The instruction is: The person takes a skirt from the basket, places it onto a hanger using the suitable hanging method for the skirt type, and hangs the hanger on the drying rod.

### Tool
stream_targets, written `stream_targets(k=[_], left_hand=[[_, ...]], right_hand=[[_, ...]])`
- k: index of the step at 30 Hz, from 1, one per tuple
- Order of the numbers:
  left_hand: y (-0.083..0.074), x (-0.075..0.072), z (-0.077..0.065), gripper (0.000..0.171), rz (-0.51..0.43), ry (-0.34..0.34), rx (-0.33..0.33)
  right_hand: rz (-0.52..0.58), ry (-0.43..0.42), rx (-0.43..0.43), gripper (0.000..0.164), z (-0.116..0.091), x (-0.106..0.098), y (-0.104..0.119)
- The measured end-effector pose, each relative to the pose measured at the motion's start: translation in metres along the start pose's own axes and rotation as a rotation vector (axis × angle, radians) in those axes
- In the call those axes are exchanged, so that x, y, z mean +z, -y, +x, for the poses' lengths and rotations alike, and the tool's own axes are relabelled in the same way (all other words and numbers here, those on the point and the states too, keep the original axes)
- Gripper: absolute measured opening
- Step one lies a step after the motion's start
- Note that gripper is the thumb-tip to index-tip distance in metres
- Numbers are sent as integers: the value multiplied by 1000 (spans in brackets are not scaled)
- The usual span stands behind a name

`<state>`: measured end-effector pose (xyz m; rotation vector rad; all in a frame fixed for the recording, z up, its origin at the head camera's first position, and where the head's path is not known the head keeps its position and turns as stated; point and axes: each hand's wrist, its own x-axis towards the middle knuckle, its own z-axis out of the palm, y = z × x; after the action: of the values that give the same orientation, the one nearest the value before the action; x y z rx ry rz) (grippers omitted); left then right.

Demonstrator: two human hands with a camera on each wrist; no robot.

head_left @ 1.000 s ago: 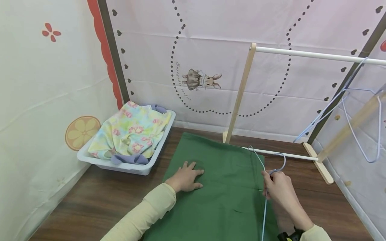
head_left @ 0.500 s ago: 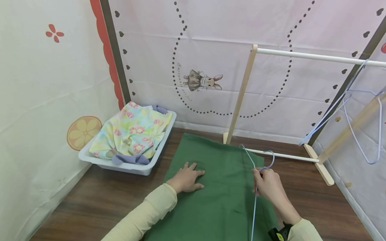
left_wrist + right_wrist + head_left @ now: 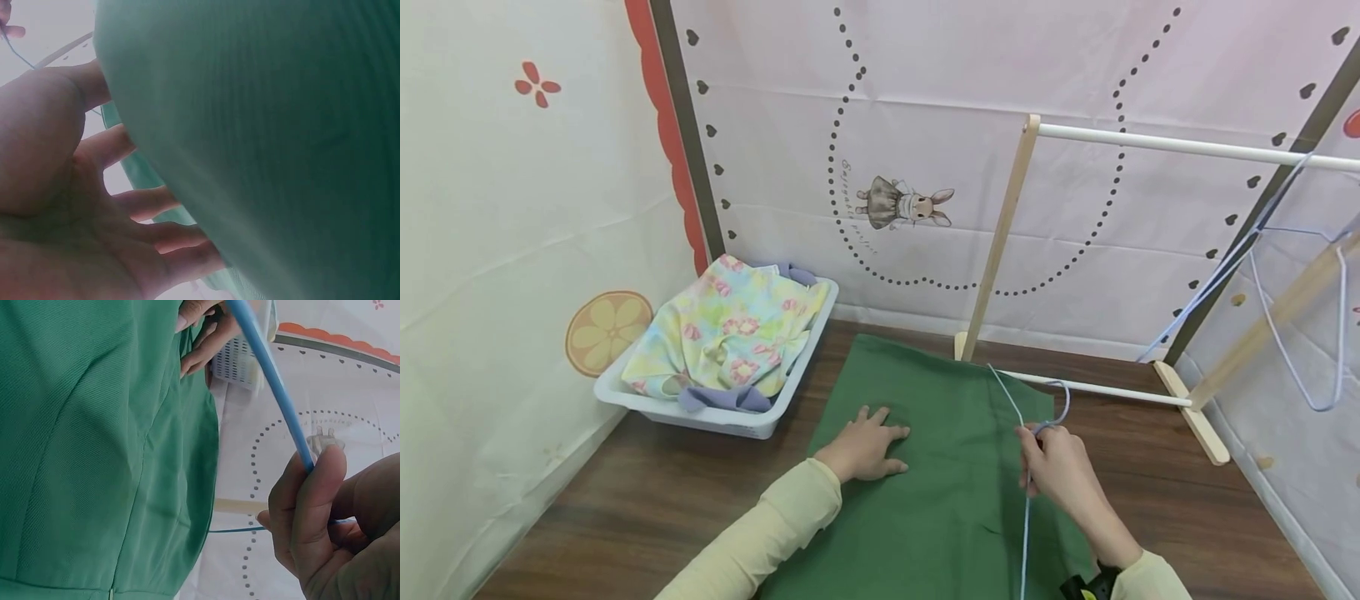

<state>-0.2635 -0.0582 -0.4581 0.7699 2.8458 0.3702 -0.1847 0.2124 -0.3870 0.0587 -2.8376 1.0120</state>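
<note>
A green garment (image 3: 925, 517) with sewn seams lies spread on the table, running out of the head view at the bottom. My left hand (image 3: 861, 446) rests on it near its left edge, fingers spread and palm down. In the left wrist view those fingers reach in beside the green fabric (image 3: 262, 137), which hides their tips. With my right hand (image 3: 1060, 467) I grip a light blue clothes hanger (image 3: 1026, 542) near the base of its hook, above the garment's right side. The hanger's lower part is out of the head view. In the right wrist view thumb and fingers pinch the hanger's wire (image 3: 275, 381).
A white basket (image 3: 775, 417) at the back left holds floral cloth (image 3: 722, 333) and purple fabric (image 3: 726, 397). Behind on the right stands a rack with a white top rail (image 3: 1165, 142) and wooden posts; blue hangers (image 3: 1341, 325) hang from it. Printed curtains (image 3: 775, 167) enclose the table.
My right hand has moved left with the hanger, from the garment's right edge further over the fabric. My left hand stays in place on the garment.
</note>
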Motion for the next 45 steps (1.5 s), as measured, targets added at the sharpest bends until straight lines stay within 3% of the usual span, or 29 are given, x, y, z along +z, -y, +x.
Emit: stream_targets(k=[9, 19, 28, 38, 45], left_hand=[[-4, 1, 2, 56, 16, -6, -6], [-9, 1, 3, 57, 39, -12, -7], [-14, 3, 3, 57, 44, -22, -7], [-15, 2, 2, 55, 25, -25, 0], [-16, 2, 2, 56, 25, -22, -8]], right_hand=[[18, -18, -8, 52, 11, 6, 5], [17, 10, -5, 52, 5, 10, 10], [24, 10, -13, 51, 13, 15, 14], [-15, 30, -83, 55, -5, 13, 19], [13, 22, -93, 54, -2, 17, 26]])
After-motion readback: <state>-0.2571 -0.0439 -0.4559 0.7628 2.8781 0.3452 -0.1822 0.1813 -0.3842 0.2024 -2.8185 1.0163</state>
